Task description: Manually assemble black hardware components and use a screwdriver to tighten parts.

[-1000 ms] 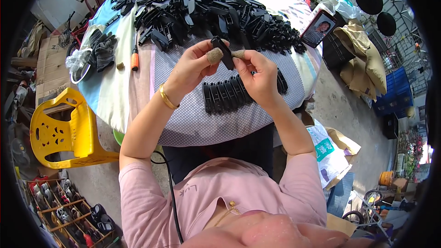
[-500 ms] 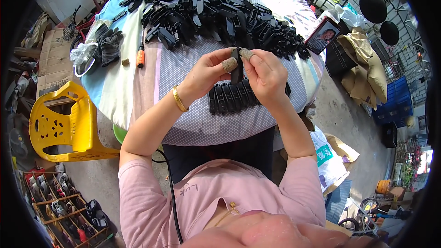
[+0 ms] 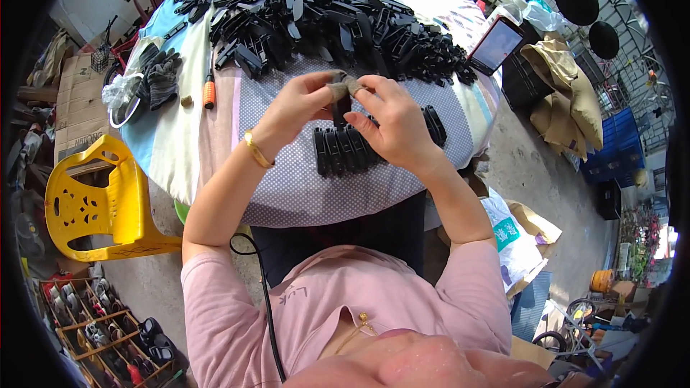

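Above the near part of the table, my left hand [image 3: 300, 106] is closed around a narrow black plastic piece [image 3: 341, 109], held upright between thumb and fingers. My right hand [image 3: 394, 126] meets it from the other side, its wrapped finger pressed at the top of the piece and its thumb near the lower part. Beige wraps cover a digit on each hand. Just below the hands, a row of similar black plastic pieces [image 3: 336, 152] stands side by side, partly hidden by my right hand. A large heap of loose black plastic parts [image 3: 287, 11] lies beyond.
A patterned cloth [image 3: 302, 205] covers the round table. An orange-handled screwdriver [image 3: 209, 93] and dark gloves [image 3: 162, 77] lie at left. A phone [image 3: 496, 46] leans at the right edge. A yellow plastic chair [image 3: 97, 205] stands left, paper sacks [image 3: 568, 104] right.
Both hands have moved slightly left with the black piece. My right hand's fingers have spread a little and its thumb shows lower down. The whole view shifted slightly, and the phone's picture changed.
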The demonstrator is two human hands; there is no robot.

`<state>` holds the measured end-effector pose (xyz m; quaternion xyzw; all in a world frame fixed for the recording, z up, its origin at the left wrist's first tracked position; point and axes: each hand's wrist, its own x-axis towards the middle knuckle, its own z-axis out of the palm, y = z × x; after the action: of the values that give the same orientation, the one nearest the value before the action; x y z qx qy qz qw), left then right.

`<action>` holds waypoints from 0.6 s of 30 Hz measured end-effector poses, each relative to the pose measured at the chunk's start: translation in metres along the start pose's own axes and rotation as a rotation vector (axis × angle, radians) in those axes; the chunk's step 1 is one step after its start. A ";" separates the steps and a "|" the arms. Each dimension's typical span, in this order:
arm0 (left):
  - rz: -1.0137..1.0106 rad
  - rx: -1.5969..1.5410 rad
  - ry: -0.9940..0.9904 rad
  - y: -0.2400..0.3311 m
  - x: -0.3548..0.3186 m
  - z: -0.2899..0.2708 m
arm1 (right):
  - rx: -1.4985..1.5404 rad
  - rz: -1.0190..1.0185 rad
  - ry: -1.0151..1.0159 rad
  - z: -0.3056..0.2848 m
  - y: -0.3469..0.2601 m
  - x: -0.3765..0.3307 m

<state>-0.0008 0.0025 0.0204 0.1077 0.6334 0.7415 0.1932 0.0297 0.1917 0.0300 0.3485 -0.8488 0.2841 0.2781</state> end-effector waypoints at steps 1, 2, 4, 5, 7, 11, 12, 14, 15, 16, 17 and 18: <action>0.018 0.066 0.024 0.003 -0.002 -0.004 | 0.028 0.027 -0.004 -0.002 0.001 -0.002; 0.013 0.174 0.094 0.008 -0.009 -0.008 | 0.055 0.103 0.017 -0.008 0.007 -0.005; -0.060 0.229 0.103 0.007 -0.019 -0.024 | -0.017 0.166 0.110 -0.025 0.032 -0.015; -0.136 0.285 0.116 0.005 -0.025 -0.031 | -0.109 0.168 0.131 -0.031 0.052 -0.021; -0.216 0.308 0.135 -0.003 -0.040 -0.035 | -0.113 0.373 0.116 -0.041 0.087 -0.032; -0.261 0.336 0.080 -0.019 -0.051 -0.030 | -0.341 0.500 0.069 -0.046 0.149 -0.059; -0.239 0.422 0.065 -0.018 -0.052 -0.029 | -0.325 0.494 0.060 -0.041 0.151 -0.057; -0.199 0.548 0.050 -0.022 -0.054 -0.025 | -0.431 0.553 -0.019 -0.032 0.152 -0.051; -0.204 0.545 0.054 -0.021 -0.052 -0.019 | -0.426 0.551 -0.024 -0.030 0.159 -0.054; -0.182 0.637 0.082 -0.019 -0.052 -0.014 | -0.437 0.518 -0.023 -0.026 0.169 -0.058; -0.158 0.728 0.109 -0.017 -0.051 -0.011 | -0.450 0.486 -0.020 -0.024 0.176 -0.061; -0.175 0.737 0.116 -0.018 -0.052 -0.012 | -0.455 0.475 -0.021 -0.021 0.175 -0.058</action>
<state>0.0437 -0.0283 0.0046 0.0733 0.8741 0.4498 0.1680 -0.0606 0.3356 -0.0450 0.0727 -0.9509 0.1403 0.2661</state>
